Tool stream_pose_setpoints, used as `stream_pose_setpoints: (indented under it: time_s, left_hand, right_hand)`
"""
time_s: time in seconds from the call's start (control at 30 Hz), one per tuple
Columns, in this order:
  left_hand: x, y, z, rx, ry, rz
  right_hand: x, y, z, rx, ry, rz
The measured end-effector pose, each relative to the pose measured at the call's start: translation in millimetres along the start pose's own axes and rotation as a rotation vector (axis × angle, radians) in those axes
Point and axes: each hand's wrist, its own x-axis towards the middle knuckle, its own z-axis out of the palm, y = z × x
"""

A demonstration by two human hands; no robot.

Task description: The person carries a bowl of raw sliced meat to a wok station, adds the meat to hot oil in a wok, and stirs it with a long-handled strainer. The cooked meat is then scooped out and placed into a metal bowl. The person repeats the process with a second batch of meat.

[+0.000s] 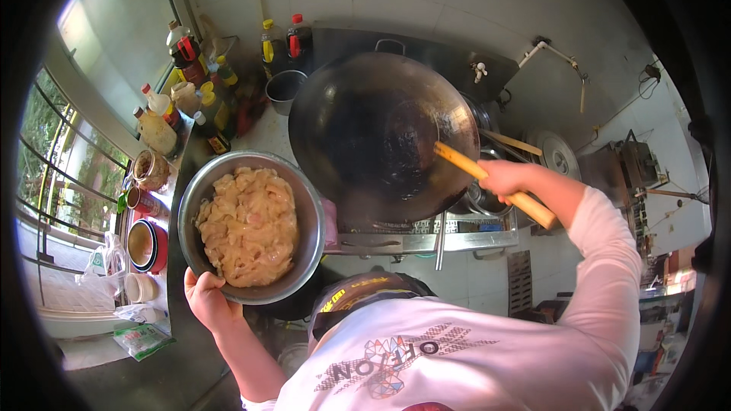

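My left hand (212,299) grips the near rim of a wide stainless steel bowl (313,222), thumb over the edge. Pale, wet pieces of raw meat (248,228), probably sliced chicken, are heaped in it. To the right of the bowl a large dark wok (342,142) rests on the stove, with a shiny film of liquid low inside. In my right hand (502,178) is a thick wooden handle (465,161) reaching over the wok's right side. I cannot make out the tool's working end.
Sauce bottles (273,45) and a metal pot (285,91) stand behind the bowl. Jars and tubs (149,168) line the windowsill on the left. Right of the wok are a metal lid (557,154) and another wooden handle (511,141). A swing tap (551,51) juts from the wall.
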Motion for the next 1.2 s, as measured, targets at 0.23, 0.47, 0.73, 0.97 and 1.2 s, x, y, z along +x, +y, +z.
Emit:
stream_pose_setpoints:
  time_s: [0.23, 0.47, 0.73, 0.97, 1.2]
  left_hand:
    - [9.1, -1.2, 2.5, 0.055, -0.003, -0.014]
    - [13.4, 0.4, -2.5, 0.076, -0.044, -0.004]
    - [17.1, -1.2, -12.0, 0.097, -0.036, -0.009]
    - [19.8, 2.8, 3.2, 0.083, -0.017, -0.028]
    - [28.3, 8.8, 8.0, 0.057, -0.053, -0.049]
  right_hand:
    - [22.0, -33.0, 32.2, -0.107, 0.05, -0.157]
    - [64.9, -40.9, 3.2, -0.122, 0.295, -0.06]
    - [-28.2, -5.2, 13.3, -0.022, -0.103, -0.049]
    - [60.4, -54.7, 21.6, -0.176, 0.253, -0.129]
    - [20.4, -16.3, 6.6, -0.29, 0.211, 0.021]
